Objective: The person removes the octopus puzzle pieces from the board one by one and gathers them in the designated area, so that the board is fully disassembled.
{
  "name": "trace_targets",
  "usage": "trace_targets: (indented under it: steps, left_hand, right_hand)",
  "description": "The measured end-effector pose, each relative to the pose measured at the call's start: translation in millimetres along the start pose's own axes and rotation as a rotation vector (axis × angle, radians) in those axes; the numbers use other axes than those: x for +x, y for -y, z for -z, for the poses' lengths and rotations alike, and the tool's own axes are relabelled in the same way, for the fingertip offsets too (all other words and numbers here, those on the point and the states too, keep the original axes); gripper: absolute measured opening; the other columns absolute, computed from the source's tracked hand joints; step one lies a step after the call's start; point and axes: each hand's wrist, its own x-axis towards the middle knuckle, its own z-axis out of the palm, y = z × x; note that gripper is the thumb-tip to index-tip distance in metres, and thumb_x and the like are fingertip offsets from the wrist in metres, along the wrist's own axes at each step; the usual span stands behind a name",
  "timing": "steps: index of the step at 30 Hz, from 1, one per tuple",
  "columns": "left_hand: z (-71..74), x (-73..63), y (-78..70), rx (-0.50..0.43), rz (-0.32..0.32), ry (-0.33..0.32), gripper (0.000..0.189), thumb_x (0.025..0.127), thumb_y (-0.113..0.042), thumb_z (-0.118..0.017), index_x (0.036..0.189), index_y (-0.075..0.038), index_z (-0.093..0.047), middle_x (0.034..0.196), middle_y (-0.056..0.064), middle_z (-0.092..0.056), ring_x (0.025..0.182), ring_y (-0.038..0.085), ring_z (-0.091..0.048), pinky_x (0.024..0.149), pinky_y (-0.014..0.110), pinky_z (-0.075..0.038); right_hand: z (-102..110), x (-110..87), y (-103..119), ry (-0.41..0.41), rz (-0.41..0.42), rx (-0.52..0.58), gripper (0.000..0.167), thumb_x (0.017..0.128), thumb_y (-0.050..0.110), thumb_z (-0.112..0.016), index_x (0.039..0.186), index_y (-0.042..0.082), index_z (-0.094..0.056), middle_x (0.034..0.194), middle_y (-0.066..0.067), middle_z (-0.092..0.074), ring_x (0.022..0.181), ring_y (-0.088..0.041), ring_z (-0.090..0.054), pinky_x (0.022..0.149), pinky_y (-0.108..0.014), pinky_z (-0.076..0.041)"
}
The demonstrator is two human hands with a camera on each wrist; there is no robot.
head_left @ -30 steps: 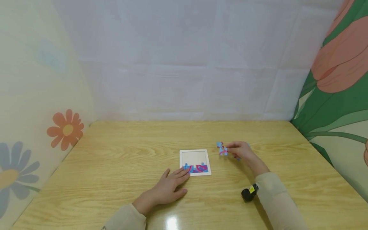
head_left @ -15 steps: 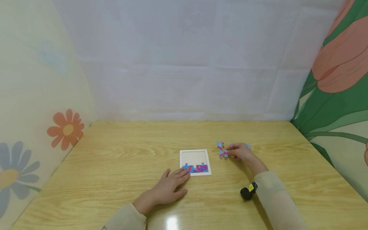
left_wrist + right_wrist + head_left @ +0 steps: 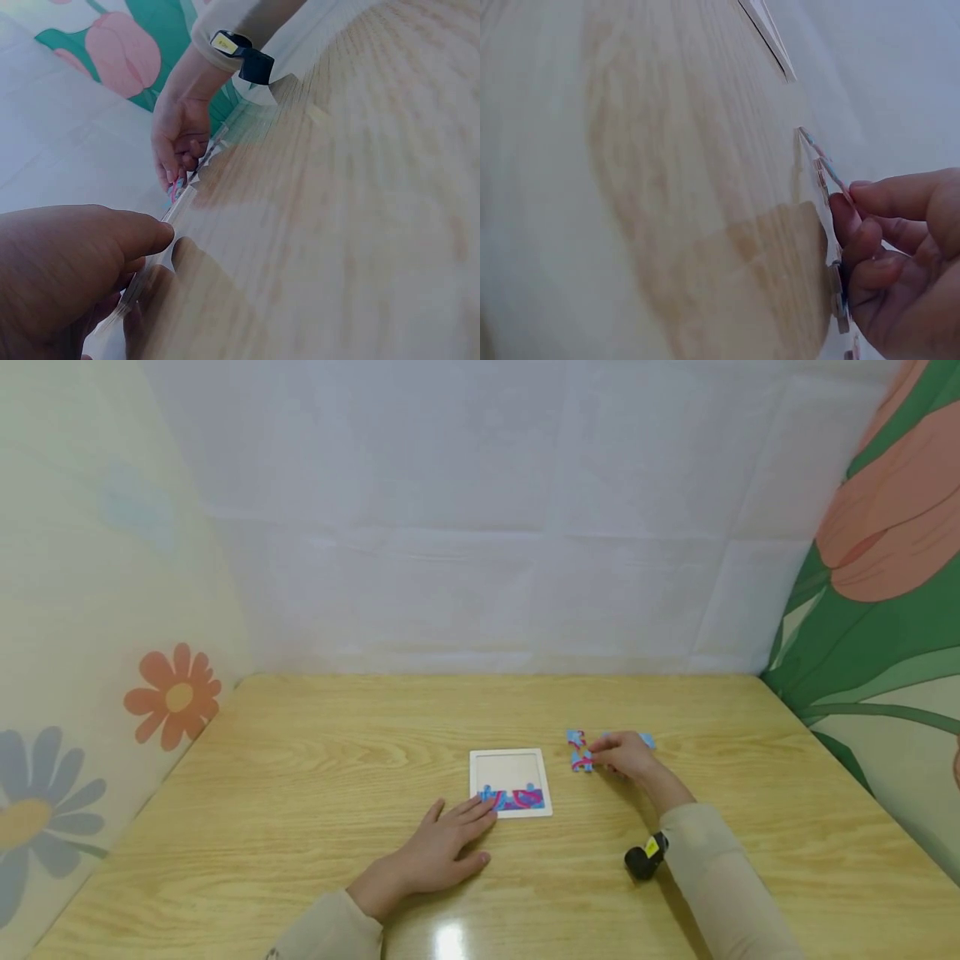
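Observation:
My left hand (image 3: 442, 852) lies flat with straight fingers, its fingertips on the lower left of a white square puzzle tray (image 3: 506, 772). A row of blue, purple and pink jigsaw pieces (image 3: 528, 799) fills the tray's near side. To the right of the tray, my right hand (image 3: 633, 757) pinches a blue and pink puzzle piece (image 3: 582, 762) between thumb and fingers. In the right wrist view this puzzle piece (image 3: 834, 175) is seen edge-on, tilted, low over the table. Another puzzle piece (image 3: 574, 737) lies just beyond it.
More puzzle pieces (image 3: 647, 741) lie behind and partly under my right hand. A small black camera (image 3: 643, 858) is strapped to my right wrist. The wooden table (image 3: 337, 727) ends at a white cloth backdrop (image 3: 480, 568), with flower-patterned panels on both sides.
My right hand has lowered the pinched puzzle piece slightly toward me, so it stands apart from the piece beyond it. My left hand stays in place on the tray.

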Motion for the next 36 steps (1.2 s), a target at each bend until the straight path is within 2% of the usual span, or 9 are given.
trace_targets:
  steps: [19, 27, 31, 36]
  left_hand:
    - [-1.0, 1.8, 1.4, 0.007, -0.008, 0.001, 0.052, 0.086, -0.03, -0.048, 0.13, -0.003, -0.038, 0.137, 0.007, -0.029, 0.125, 0.025, -0.021, 0.092, 0.059, -0.008]
    - [-1.1, 1.8, 1.4, 0.002, -0.01, -0.003, 0.052, 0.086, -0.029, -0.05, 0.129, -0.003, -0.038, 0.137, 0.008, -0.029, 0.125, 0.026, -0.022, 0.091, 0.059, -0.008]
    - [-1.3, 1.4, 1.5, 0.006, -0.01, -0.004, 0.052, 0.086, -0.029, -0.05, 0.129, -0.003, -0.039, 0.136, 0.008, -0.03, 0.124, 0.026, -0.022, 0.091, 0.06, -0.008]
    - [-1.4, 1.2, 1.8, 0.007, -0.008, -0.001, 0.052, 0.086, -0.029, -0.049, 0.129, -0.002, -0.039, 0.136, 0.008, -0.03, 0.125, 0.026, -0.022, 0.091, 0.059, -0.009]
  right_hand:
    - [2, 2.0, -3, -0.027, 0.045, 0.025, 0.021, 0.077, 0.0, -0.058, 0.095, -0.012, -0.057, 0.063, 0.0, -0.051, 0.05, -0.008, -0.042, 0.046, -0.021, -0.034]
    - [5, -1.0, 4, -0.015, 0.094, 0.01, 0.024, 0.077, 0.0, -0.057, 0.097, -0.013, -0.055, 0.072, -0.005, -0.055, 0.049, -0.011, -0.043, 0.047, -0.024, -0.037]
    - [3, -3.9, 8, -0.006, 0.103, -0.016, 0.025, 0.079, 0.003, -0.057, 0.1, -0.011, -0.055, 0.079, -0.009, -0.057, 0.054, -0.013, -0.045, 0.05, -0.026, -0.039]
    - [-1, -6.5, 12, 0.002, 0.104, -0.031, 0.026, 0.08, 0.008, -0.059, 0.101, -0.007, -0.057, 0.086, -0.009, -0.059, 0.067, -0.016, -0.052, 0.058, -0.029, -0.044]
